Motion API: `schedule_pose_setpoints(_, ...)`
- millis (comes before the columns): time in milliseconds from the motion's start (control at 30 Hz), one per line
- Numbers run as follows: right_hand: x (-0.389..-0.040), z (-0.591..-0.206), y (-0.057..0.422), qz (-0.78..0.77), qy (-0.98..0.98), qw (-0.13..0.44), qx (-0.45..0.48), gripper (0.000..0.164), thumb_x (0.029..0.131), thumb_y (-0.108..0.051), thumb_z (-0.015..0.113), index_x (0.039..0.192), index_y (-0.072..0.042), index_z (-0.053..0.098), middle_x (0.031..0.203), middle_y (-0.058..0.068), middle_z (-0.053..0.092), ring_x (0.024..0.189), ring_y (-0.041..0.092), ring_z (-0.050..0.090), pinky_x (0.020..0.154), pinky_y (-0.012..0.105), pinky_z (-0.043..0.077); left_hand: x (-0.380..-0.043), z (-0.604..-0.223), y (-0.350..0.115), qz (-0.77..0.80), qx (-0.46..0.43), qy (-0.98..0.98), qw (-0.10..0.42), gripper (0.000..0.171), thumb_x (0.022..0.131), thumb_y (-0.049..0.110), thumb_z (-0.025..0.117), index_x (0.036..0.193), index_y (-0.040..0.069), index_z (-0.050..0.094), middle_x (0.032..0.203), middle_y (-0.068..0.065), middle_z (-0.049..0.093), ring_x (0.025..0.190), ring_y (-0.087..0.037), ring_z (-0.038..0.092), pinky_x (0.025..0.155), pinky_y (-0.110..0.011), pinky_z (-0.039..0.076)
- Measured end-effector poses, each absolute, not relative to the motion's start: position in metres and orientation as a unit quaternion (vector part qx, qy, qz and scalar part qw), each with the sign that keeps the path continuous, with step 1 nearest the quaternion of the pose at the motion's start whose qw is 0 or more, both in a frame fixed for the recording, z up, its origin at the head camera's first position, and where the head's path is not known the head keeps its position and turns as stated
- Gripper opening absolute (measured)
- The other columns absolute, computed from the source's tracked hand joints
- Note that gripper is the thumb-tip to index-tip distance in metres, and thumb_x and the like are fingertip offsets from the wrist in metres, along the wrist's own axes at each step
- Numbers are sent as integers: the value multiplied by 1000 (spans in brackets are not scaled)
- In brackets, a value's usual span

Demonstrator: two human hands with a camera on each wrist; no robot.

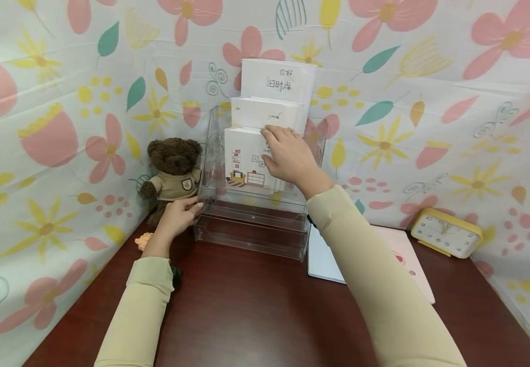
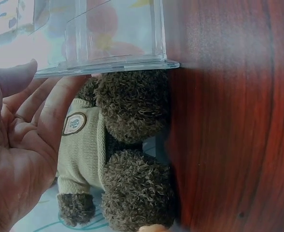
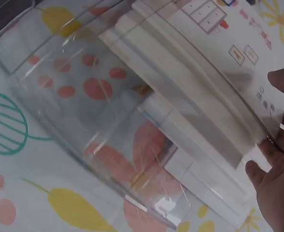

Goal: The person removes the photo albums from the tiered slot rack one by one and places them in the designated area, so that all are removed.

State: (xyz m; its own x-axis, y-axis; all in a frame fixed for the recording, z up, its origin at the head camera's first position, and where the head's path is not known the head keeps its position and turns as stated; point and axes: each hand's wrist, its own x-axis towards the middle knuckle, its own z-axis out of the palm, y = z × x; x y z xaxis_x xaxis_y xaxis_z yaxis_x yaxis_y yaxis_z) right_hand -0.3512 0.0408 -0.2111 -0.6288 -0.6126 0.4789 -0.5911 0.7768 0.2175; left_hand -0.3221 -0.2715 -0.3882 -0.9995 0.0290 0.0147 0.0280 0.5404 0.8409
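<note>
A clear acrylic tiered rack (image 1: pixel 251 244) stands on the table with white books in its upper tiers. My right hand (image 1: pixel 289 153) grips the front white book (image 1: pixel 242 148) at its upper right corner. In the right wrist view the thumb lies over the printed cover and the fingertips (image 3: pixel 255 171) reach round the page edges. Behind it rise a middle book (image 1: pixel 246 109) and a taller back book (image 1: pixel 260 76). My left hand (image 1: pixel 179 219) touches the rack's left side with fairly straight fingers, its thumb near the clear edge.
A brown teddy bear (image 1: pixel 173 176) in a beige shirt sits left of the rack, beside an orange object (image 1: pixel 143 240). Right of it lie a light blue book (image 1: pixel 324 260) and a pink one (image 1: pixel 398 250). A yellow clock (image 1: pixel 447 232) stands farther right, against the floral cloth.
</note>
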Motion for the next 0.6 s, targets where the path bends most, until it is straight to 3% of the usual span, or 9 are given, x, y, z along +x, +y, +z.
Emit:
schedule_pose_setpoints(167, -358, -220, 38, -10, -911, 277, 305, 59, 99, -28, 62, 149, -4, 41, 152, 15, 42, 141, 34, 38, 119, 52, 28, -322, -387, -266, 488, 13, 873, 5, 58, 106, 40, 53, 157, 17, 39, 151, -18, 47, 120, -33, 62, 90, -45, 58)
schedule_pose_setpoints(333, -359, -222, 34, 1, -905, 303, 298, 54, 97, -27, 68, 141, -6, 46, 143, 14, 48, 132, 35, 44, 113, 49, 37, -322, -386, -266, 481, 13, 876, 0, 58, 106, 40, 53, 157, 16, 39, 150, -18, 48, 118, -32, 63, 91, -46, 58)
schedule_pose_setpoints(500, -357, -220, 26, -17, -914, 283, 290, 58, 95, -32, 71, 141, -11, 43, 137, 10, 51, 122, 32, 50, 97, 49, 46, -322, -387, -270, 480, 14, 877, 0, 58, 106, 40, 52, 157, 16, 38, 150, -19, 48, 118, -32, 63, 91, -46, 58)
schedule_pose_setpoints(600, -355, -222, 23, -30, -910, 284, 302, 63, 94, -31, 73, 146, -15, 40, 133, 8, 55, 109, 30, 57, 80, 45, 51, -321, -387, -271, 479, 15, 878, -4, 58, 106, 39, 52, 157, 15, 38, 150, -19, 48, 117, -33, 64, 91, -48, 57)
